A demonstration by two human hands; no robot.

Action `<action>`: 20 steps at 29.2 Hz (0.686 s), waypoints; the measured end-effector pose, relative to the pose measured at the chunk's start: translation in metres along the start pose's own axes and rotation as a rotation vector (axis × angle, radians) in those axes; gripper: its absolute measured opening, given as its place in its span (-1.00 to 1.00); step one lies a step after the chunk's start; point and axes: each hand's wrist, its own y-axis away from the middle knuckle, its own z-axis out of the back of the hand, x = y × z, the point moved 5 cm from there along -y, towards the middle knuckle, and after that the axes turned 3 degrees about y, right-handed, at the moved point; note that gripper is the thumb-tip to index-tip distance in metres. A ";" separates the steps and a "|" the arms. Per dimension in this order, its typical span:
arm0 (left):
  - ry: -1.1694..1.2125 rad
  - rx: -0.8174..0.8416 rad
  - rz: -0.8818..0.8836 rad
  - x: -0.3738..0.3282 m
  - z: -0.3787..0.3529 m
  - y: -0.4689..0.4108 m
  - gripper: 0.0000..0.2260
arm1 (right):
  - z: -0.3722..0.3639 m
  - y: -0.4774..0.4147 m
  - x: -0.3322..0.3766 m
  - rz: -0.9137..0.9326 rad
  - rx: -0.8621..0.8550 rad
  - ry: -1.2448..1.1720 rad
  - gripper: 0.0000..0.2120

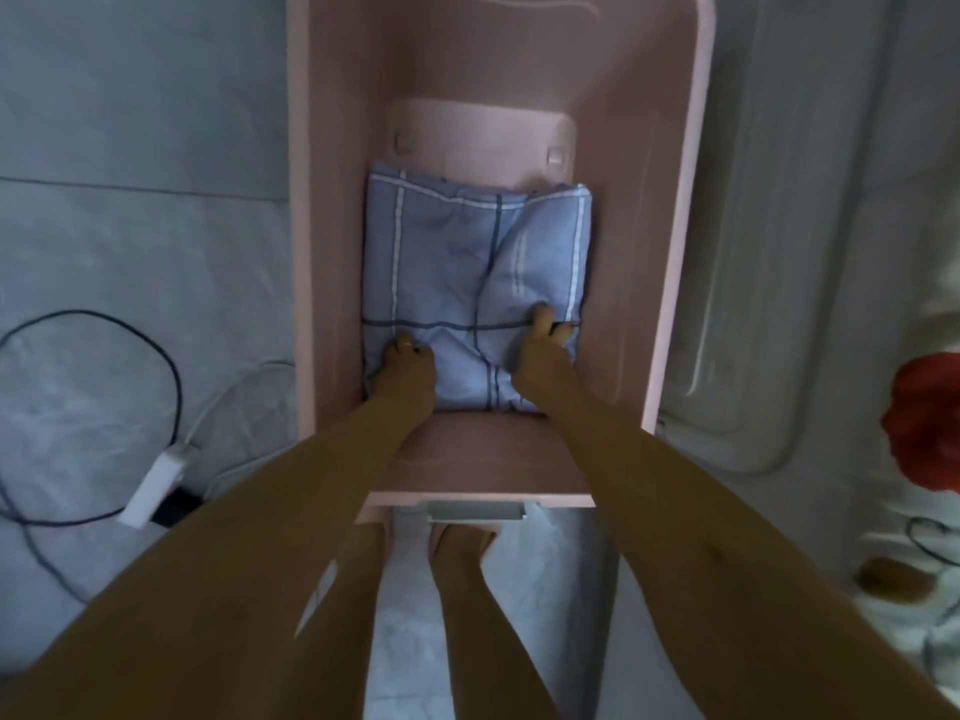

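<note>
A folded blue checked cloth (467, 267) with white and dark stripes lies on the bottom of a deep pink plastic drawer (322, 252). Both my arms reach down into the drawer. My left hand (405, 371) rests on the cloth's near left corner, its fingers curled down over the fabric; a ring shows on one finger. My right hand (540, 356) holds the near right part of the cloth, with fingers hooked into a fold. The cloth's near edge is partly hidden by my hands.
The drawer's pale handle (478, 510) faces me, with my bare feet (457, 543) below it on the tiled floor. A white power adapter (150, 491) with dark and white cables lies on the floor at left. A quilted cover (779, 252) and flowered fabric (924, 423) are at right.
</note>
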 end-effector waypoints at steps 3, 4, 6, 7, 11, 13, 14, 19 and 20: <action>-0.004 0.014 0.044 0.002 -0.004 -0.007 -0.50 | -0.003 -0.003 0.001 -0.017 0.052 -0.016 -0.21; -0.030 -0.007 0.042 -0.002 0.000 -0.009 -0.54 | -0.003 -0.005 0.001 -0.068 0.041 -0.017 -0.24; -0.142 -0.145 0.028 -0.014 0.009 -0.007 -0.61 | 0.004 0.000 0.014 -0.035 -0.136 0.136 -0.36; -0.208 -0.275 0.009 -0.022 0.022 -0.007 -0.62 | 0.013 -0.001 0.029 0.096 -0.310 0.288 -0.43; -0.449 -0.400 -0.028 -0.016 0.040 -0.010 -0.26 | 0.004 -0.005 0.045 0.519 -0.417 0.668 -0.50; -0.499 -0.305 -0.004 0.000 0.044 -0.017 -0.05 | -0.002 -0.021 0.028 0.474 -0.212 0.828 -0.19; -0.492 -0.289 -0.008 0.003 0.047 -0.019 0.02 | -0.003 -0.028 0.018 0.427 -0.108 0.932 0.02; -0.503 -0.257 -0.044 0.000 0.052 -0.037 0.12 | 0.000 -0.044 0.020 0.340 -0.023 0.938 0.21; -0.516 -0.241 -0.047 0.002 0.051 -0.035 0.09 | -0.001 -0.041 0.024 0.336 0.009 0.894 0.13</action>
